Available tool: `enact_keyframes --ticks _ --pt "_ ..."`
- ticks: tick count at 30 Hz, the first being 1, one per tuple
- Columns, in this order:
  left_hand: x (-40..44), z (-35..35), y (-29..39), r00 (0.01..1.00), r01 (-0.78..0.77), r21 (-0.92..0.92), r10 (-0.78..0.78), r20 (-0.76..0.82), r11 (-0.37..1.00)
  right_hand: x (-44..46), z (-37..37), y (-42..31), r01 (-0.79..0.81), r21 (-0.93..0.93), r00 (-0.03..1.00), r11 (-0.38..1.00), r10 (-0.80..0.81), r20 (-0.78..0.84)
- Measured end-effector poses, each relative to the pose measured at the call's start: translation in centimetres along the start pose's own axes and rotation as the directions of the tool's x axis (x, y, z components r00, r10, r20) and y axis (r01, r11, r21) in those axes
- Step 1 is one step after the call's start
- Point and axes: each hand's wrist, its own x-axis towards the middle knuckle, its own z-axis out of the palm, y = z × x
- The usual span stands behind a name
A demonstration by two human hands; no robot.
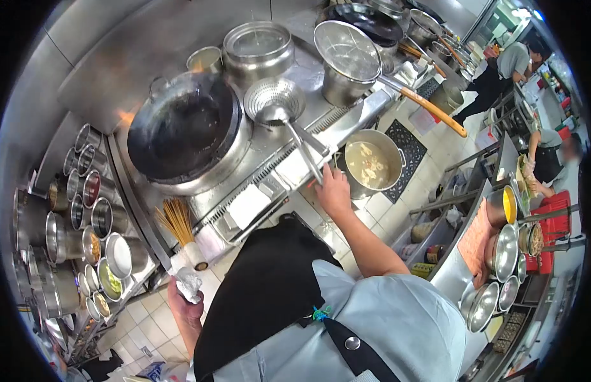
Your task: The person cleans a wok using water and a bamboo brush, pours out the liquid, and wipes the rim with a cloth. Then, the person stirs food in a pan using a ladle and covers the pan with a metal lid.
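My right hand (334, 192) is closed around the handle end of a ladle (276, 115). The ladle's bowl lies in a perforated strainer (265, 95) on the steel stove top. My left hand (185, 304), low on the left, grips a crumpled white cloth (190, 284). Just above that hand, a bamboo wok brush (174, 219) stands against the stove's front edge. A black wok (181, 130) sits on the burner, with smoke over its dark inside and orange flames (126, 118) at its rim.
Metal containers of ingredients (119, 256) line the left. A pot of cloudy liquid (374, 162) stands low at right, near my right hand. A wooden-handled mesh strainer (348, 51) rests on a steel pot. Folded white cloth (249, 207) lies on the stove front. Two people work at far right.
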Motion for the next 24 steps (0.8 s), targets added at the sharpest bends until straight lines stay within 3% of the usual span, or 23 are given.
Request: enact_keyframes --ticks 2,3,5,6,8,10,12,13,14,15,16,17,18,19,24 --pt "-0.3 -1.4 -0.3 1.000 0.017 -0.001 -0.017 -0.002 1.000 -0.4 -1.1 -2.5 0.107 0.192 0.994 0.976 -0.102 -0.034" --pt "-1.0 -1.6 -0.4 1.000 0.012 0.067 -0.014 0.022 0.998 -1.3 0.1 -3.2 0.080 0.306 0.982 0.949 -0.128 0.141" --pt "-1.2 -3.2 -1.3 0.999 -0.005 0.081 0.008 -0.037 0.997 -2.8 3.8 -3.7 -0.035 0.500 0.864 0.865 -0.226 0.450" --pt "-0.9 -3.8 -1.9 0.998 -0.019 0.087 0.025 -0.065 0.996 -3.0 5.2 -3.6 -0.189 0.453 0.712 0.871 -0.196 0.674" --pt "-1.0 -5.4 -3.2 0.995 -0.041 0.065 0.047 -0.092 0.997 -2.9 8.8 -3.4 -0.418 0.247 0.251 0.874 -0.150 0.956" --pt "-1.5 -6.5 -4.7 0.985 -0.049 0.057 0.058 -0.161 0.997 -3.1 15.5 1.3 -0.095 0.302 0.339 0.949 -0.254 0.906" --pt "-2.2 -9.4 -6.5 0.974 -0.042 0.079 0.059 -0.219 0.996 -2.9 18.4 1.9 -0.586 0.326 0.469 0.742 -0.017 0.883" --pt "-4.6 -7.6 -6.4 0.947 0.039 0.190 0.025 -0.320 0.981 -2.4 19.1 1.1 -0.947 0.282 0.315 0.152 0.292 0.903" --pt "-6.5 -5.8 -5.8 0.908 0.133 0.284 -0.002 -0.420 0.949 -1.8 21.0 1.7 -0.910 0.385 0.414 0.154 0.301 0.859" --pt "-6.0 -10.2 -7.8 0.947 0.073 0.163 -0.017 -0.321 0.984 -1.2 21.9 1.6 -0.910 0.400 0.412 0.110 0.351 0.841" --pt "-5.5 -14.5 -9.7 0.976 0.040 0.028 -0.033 -0.217 0.999 -2.1 25.4 3.0 -0.870 0.488 0.486 0.068 0.283 0.827" --pt "-4.8 -20.9 -11.5 0.947 0.083 0.448 0.070 -0.313 0.890 -2.1 27.3 2.7 -0.879 0.442 0.372 -0.179 0.323 0.870" --pt "-5.3 -22.3 -11.8 0.926 0.146 0.664 0.136 -0.353 0.733 -2.2 28.9 2.4 -0.828 0.375 0.244 -0.416 0.335 0.910" --pt "-5.9 -23.5 -12.1 0.899 0.238 0.818 0.201 -0.390 0.524 -2.6 30.6 2.4 -0.804 0.381 0.251 -0.456 0.319 0.914" --pt "-12.6 -17.7 -14.4 0.827 0.454 0.868 0.267 -0.495 0.200 -4.6 34.3 3.4 -0.682 0.325 0.221 -0.655 0.239 0.946"
